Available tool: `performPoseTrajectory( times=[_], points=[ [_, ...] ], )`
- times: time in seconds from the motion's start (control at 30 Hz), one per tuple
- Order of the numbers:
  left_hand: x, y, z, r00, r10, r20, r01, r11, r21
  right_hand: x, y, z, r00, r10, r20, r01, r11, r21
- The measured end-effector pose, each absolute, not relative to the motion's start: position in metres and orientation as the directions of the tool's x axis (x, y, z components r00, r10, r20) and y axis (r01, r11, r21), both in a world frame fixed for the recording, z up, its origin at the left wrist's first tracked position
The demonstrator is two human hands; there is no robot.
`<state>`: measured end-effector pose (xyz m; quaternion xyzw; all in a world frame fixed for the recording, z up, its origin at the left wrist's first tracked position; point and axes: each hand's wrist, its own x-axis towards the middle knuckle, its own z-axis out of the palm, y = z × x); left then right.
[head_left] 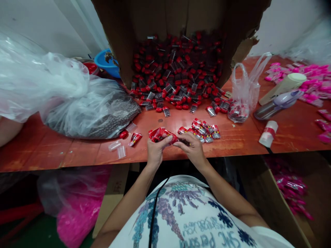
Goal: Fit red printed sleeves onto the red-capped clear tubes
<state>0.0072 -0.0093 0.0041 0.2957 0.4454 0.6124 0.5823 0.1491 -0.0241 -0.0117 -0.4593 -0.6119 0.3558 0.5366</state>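
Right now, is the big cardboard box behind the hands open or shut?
The cardboard box is open: red-capped containers show through its uncovered near side and lie on the table.

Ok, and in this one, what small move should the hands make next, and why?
Probably smooth the red wrapping with the right hand while the left hand steadies it. The wrapping looks crumpled, and both hands meet at it; the pile of packets lies just beyond the right hand, seemingly within easy reach afterwards.

Single head view: worn above shirt, facing forward and down, red table close.
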Motion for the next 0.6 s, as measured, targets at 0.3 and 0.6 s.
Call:
performPoseTrajectory(
  times=[0.3, 0.6],
  points=[
    [0.011, -0.012, 0.008, -0.060, 0.991, -0.121, -0.396, 0.088, 0.914, 0.143, -0.028, -0.012, 0.049, 0.934, 0.353, 0.285, 0.326, -0.902],
    [-0.003, -0.005, 0.007, -0.001, 0.988, -0.153, -0.385, 0.141, 0.912, 0.145, -0.026, -0.016, -0.063, 0.997, 0.046, -0.073, 0.041, -0.996]
  ],
)
